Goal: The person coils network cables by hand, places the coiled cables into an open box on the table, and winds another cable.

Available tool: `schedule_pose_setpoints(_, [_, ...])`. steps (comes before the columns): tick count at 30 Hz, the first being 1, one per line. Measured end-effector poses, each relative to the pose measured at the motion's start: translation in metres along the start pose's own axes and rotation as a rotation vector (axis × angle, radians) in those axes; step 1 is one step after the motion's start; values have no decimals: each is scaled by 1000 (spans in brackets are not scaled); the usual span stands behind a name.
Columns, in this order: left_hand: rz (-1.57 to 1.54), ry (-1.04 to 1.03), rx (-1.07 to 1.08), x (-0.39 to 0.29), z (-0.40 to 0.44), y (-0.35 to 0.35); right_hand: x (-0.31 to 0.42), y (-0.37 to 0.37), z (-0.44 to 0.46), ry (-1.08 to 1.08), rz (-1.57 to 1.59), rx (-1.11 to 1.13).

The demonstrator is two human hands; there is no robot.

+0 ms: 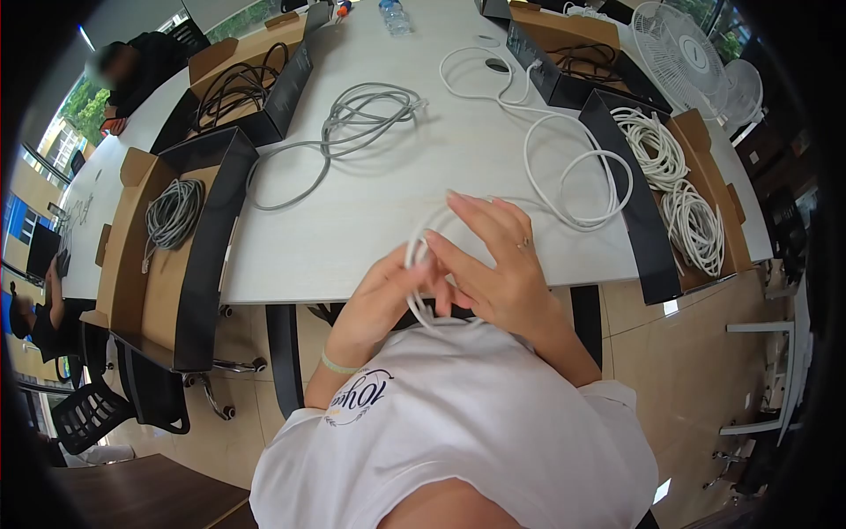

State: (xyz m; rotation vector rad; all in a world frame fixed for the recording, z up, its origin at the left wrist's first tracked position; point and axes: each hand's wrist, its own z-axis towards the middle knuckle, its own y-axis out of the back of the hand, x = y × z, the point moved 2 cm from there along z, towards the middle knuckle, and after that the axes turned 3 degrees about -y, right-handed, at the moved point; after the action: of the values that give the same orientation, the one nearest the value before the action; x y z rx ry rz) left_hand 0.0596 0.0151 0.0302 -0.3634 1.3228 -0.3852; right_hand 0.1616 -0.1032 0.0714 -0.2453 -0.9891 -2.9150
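Observation:
A white cable [412,301] is looped in front of my body, at the table's near edge. My left hand [385,291] is closed around the loops, its fingertips slightly blurred. Close beside it, my right hand [502,269] has its fingers stretched out and apart, with the thumb by the top of the loops; whether it touches the cable I cannot tell. From behind the right hand, the rest of the cable runs across the table [352,238] in loose curls to the right, ending near the back right box.
A loose grey cable [328,145] lies left of centre. The left box [172,300] holds a grey coil [174,214]; the right box [636,238] holds white coils [692,227]. Farther boxes hold dark cables [238,93]. A bottle [395,18], fans [680,51] and two people are around.

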Motion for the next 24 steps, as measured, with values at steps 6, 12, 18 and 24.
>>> schedule_pose_setpoints(6, [-128,-502,-315,1,7,10,6,-3,-7,38,248,-158])
schedule_pose_setpoints(12, [-172,-496,-171,1,6,3,7,-27,-15,97,204,35])
schedule_pose_setpoints(18, [-389,-504,-129,5,6,15,4,-22,-15,122,211,114])
schedule_pose_setpoints(24, [-1464,-87,-278,-9,11,38,-5,-4,-9,125,175,158])
